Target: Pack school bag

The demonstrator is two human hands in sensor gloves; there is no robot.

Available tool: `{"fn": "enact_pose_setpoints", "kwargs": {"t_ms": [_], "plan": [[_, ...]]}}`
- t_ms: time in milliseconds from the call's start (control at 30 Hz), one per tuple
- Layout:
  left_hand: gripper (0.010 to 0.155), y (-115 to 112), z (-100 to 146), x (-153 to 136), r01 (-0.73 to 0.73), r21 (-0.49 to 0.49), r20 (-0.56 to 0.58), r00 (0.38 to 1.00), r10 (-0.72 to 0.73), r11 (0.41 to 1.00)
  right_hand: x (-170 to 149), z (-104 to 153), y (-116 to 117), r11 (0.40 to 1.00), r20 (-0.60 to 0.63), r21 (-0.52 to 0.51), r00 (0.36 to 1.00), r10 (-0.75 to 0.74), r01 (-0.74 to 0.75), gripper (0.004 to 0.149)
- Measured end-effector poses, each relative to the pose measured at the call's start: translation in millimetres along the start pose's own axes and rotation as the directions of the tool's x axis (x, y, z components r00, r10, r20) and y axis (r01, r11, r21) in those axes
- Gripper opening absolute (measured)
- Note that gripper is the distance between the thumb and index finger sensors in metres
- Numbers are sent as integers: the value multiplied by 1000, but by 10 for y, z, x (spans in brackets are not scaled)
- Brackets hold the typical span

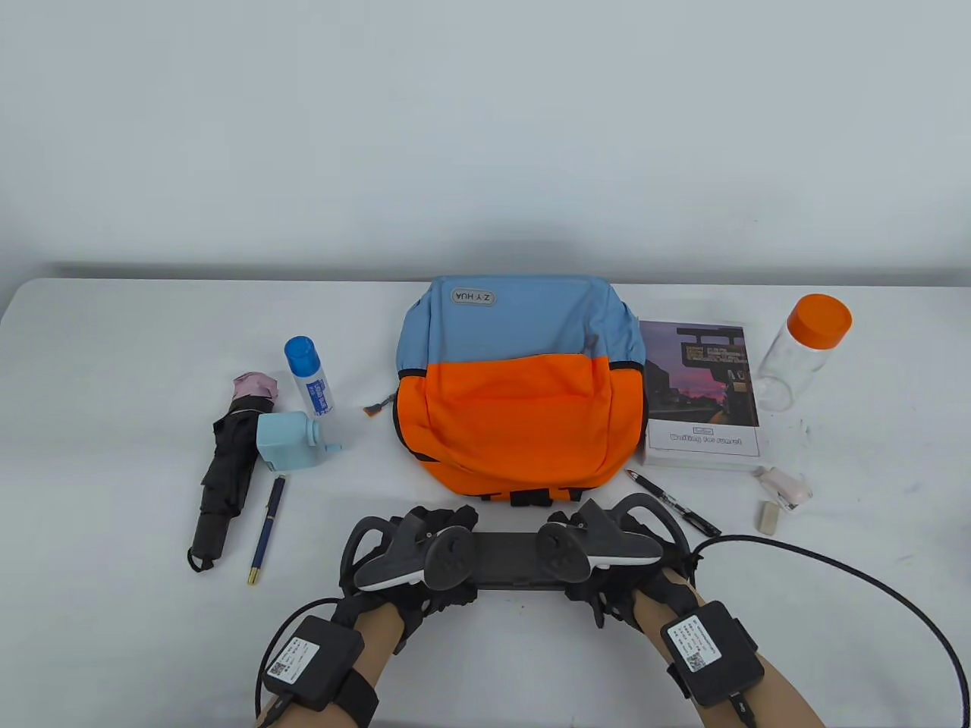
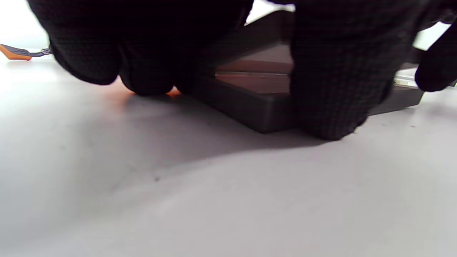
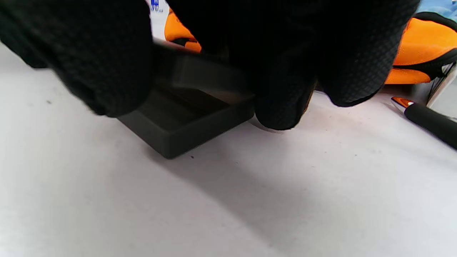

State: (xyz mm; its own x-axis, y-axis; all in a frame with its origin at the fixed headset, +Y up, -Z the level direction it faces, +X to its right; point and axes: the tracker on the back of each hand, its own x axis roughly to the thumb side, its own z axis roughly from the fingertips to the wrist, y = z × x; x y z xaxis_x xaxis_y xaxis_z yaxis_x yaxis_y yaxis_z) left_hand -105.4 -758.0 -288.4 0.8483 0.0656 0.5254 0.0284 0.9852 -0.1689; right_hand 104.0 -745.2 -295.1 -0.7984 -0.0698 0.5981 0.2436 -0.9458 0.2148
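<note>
Both hands low on desk (image 1: 114, 364): left hand (image 1: 413, 557) and right hand (image 1: 607, 553) grip ends of flat black case (image 1: 504, 560), just before backpack (image 1: 520, 387). Lift level, even grip; bag looks zipped.

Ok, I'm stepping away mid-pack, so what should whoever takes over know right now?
Left hand and right hand each grip one end of the flat black rectangular case, which lies on the white table in front of the orange and blue school bag.
Bag looks shut; nothing visibly packed.
Left: case, book, clear orange-lidded jar, black folded umbrella, pens and the small items.
</note>
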Motion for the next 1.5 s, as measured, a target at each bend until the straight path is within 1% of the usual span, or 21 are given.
{"fn": "enact_pose_setpoints", "kwargs": {"t_ms": [167, 233, 333, 367, 433, 467, 567, 633, 700, 800, 833, 867, 933, 1067, 1200, 1233, 1300, 1333, 1367, 1433, 1500], "plan": [[91, 56, 7, 44, 75, 22, 36, 996, -76, 997, 94, 31, 58, 992, 3, -61, 994, 113, -113, 92], [85, 76, 7, -16, 8, -9, 26, 1000, -8, 1000, 122, 35, 63, 987, 1, -81, 990, 143, -142, 91], [80, 147, -69, -102, -109, -117, -16, 994, 108, 987, 119, 33, 67, 987, -29, -74, 990, 138, -139, 96], [77, 170, -83, -107, -135, -121, -19, 991, 133, 984, 113, 31, 66, 988, -32, -68, 990, 137, -139, 97], [67, 215, -117, -104, -107, -52, 5, 994, 107, 993, 85, 26, 62, 993, -73, -63, 993, 97, -102, 102], [59, 249, -144, -125, -58, 17, 12, 998, 58, 998, 70, 31, 60, 993, -93, -77, 992, 80, -88, 106], [51, 317, -250, -171, -116, 6, -16, 993, 116, 993, 37, 67, 35, 986, -170, -131, 982, 82, -105, 119], [53, 384, -366, -188, -86, 13, -39, 995, 87, 996, 13, 91, 22, 977, -255, -148, 960, 113, -154, 128], [54, 405, -459, -211, -101, -45, -102, 990, 96, 994, 8, 96, 24, 978, -282, -147, 954, 104, -150, 131], [46, 422, -560, -282, -166, -49, -162, 974, 156, 985, 12, 106, 27, 978, -297, -129, 947, 122, -166, 134], [46, 396, -585, -326, -188, -60, -210, 963, 172, 980, 12, 112, 36, 978, -297, -131, 948, 118, -163, 134], [47, 368, -610, -376, -225, -85, -228, 953, 201, 971, 11, 120, 42, 978, -299, -132, 947, 116, -161, 134], [49, 331, -614, -446, -314, -59, -286, 915, 285, 948, -3, 115, 54, 982, -298, -108, 947, 117, -155, 130], [54, 273, -603, -508, -348, -24, -353, 880, 317, 937, -59, 83, 72, 993, -299, -58, 951, 83, -105, 121], [62, 304, -545, -500, -251, -6, -386, 893, 230, 968, -101, 66, 82, 996, -291, -50, 955, 56, -73, 119], [65, 329, -521, -496, -225, -12, -400, 894, 201, 974, -101, 67, 81, 996, -291, -49, 955, 54, -72, 119], [64, 408, -463, -461, -169, -65, -431, 894, 125, 983, -90, 70, 79, 996, -288, -55, 956, 57, -76, 118], [62, 466, -418, -426, -122, -113, -420, 905, 64, 986, -77, 66, 79, 995, -286, -57, 956, 63, -83, 118], [61, 512, -371, -391, -70, -115, -405, 914, 18, 991, -67, 64, 75, 995, -285, -53, 956, 66, -85, 118], [61, 614, -252, -301, 47, -68, -343, 937, -67, 997, -58, 53, 65, 994, -285, -42, 955, 83, -99, 118], [68, 684, -124, -218, 106, -19, -283, 953, -107, 994, -63, 51, 67, 995, -285, -40, 956, 73, -88, 118]]}}
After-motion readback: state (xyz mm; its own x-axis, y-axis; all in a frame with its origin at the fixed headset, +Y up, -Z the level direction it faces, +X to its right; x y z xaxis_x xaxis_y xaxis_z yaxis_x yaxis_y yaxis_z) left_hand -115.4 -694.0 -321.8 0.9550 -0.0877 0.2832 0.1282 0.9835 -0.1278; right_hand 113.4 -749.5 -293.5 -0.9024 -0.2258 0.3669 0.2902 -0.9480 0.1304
